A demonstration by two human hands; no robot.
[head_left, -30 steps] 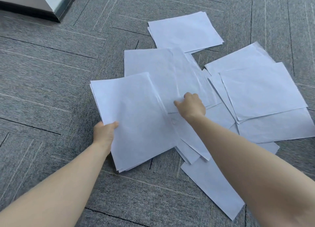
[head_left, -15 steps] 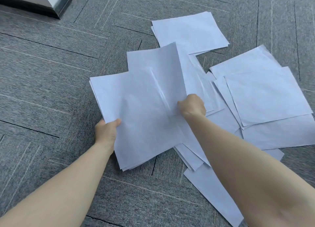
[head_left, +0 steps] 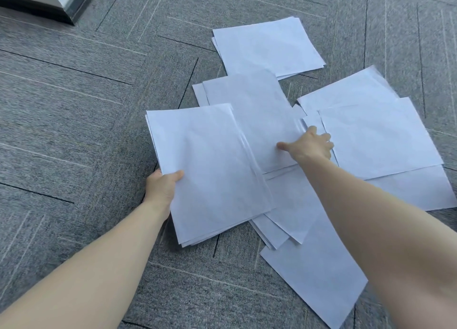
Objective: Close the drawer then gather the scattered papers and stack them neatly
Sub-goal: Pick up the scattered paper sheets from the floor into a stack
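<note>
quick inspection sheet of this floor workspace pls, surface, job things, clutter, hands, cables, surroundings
surface: grey patterned carpet, papers lying on it.
job's things: gathered stack at left; loose sheets overlapping at right; far pile apart.
clutter: nothing seen.
grippers: left hand grips the stack's near corner; right hand reaches onto a middle sheet, thumb spread.
cables: nothing seen.
surroundings: furniture corner top left; drawer not identifiable.

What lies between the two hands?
In the head view, white paper only: the stack that the left hand holds, then overlapping loose sheets under the right hand.
</note>
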